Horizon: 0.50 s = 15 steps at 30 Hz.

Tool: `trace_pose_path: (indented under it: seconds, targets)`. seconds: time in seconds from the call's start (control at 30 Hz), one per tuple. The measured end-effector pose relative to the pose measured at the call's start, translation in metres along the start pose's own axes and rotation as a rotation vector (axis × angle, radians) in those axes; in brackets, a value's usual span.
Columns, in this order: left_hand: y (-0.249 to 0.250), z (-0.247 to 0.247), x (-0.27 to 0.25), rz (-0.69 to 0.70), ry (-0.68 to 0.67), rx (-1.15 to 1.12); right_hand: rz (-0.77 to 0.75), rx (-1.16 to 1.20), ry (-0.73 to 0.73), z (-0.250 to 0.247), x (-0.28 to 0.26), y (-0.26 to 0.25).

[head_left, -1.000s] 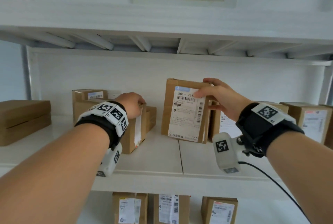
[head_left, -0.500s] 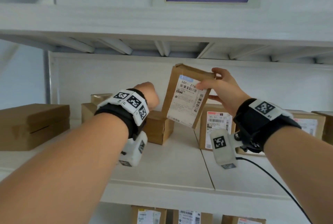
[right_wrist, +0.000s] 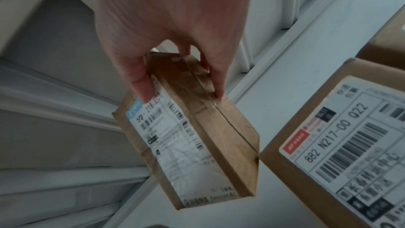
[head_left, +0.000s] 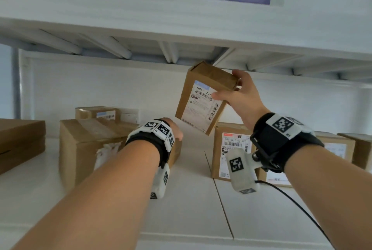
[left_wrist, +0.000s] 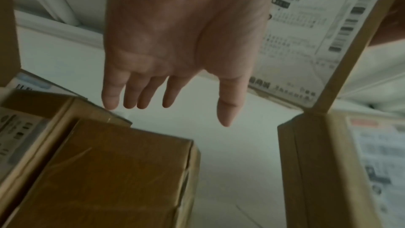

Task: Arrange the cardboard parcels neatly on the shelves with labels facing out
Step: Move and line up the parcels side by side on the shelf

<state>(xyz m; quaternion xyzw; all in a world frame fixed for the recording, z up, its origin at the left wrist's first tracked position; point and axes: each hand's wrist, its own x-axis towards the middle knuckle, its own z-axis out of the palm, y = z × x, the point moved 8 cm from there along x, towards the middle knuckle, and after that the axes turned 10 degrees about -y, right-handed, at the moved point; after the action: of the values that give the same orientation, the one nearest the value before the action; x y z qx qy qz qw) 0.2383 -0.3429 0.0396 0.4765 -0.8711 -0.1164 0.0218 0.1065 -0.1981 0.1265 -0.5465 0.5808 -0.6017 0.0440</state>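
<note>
Head view: bright, even, diffuse light w/ a cool cast; soft shadows under the upper shelf. Slight motion blur throughout; straight lines bow toward the edges. Left-wrist view dim, murky, soft focus. Right-wrist view brighter but smeared; label text legible on the right.

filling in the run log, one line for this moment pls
right hand: grips tilted labelled parcel above shelf | left hand: open, holds nothing

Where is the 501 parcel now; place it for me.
The 501 parcel hangs tilted in the right hand, above the shelf, up-left of the 882 parcel.
</note>
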Motion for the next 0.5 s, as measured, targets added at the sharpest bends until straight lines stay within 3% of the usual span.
trace_pose_path:
  seconds: [0.23,0.5]
  targets:
    - [-0.022,0.024,0.019,-0.024,-0.041,-0.002,0.003,0.009,0.020,-0.002,0.008,0.015]
    - [-0.015,0.014,-0.009,-0.066,-0.023,-0.056,-0.037,0.028,0.049,-0.003,0.006,0.014]
